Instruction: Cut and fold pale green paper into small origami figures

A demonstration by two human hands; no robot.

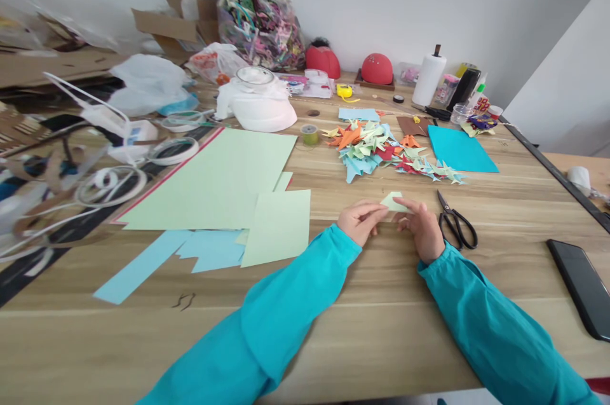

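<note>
Left hand (364, 219) and right hand (423, 227) pinching small green paper (393, 201), left of scissors (456, 222); seems part-folded. Folded pieces (366, 142) heaped beyond and left of scissors, apparently finished. Green sheets (281, 227), well left of scissors, lie unfolded.

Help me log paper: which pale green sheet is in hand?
The small folded sheet at the fingertips of the left hand and right hand; the larger green sheets lie flat farther left.
</note>
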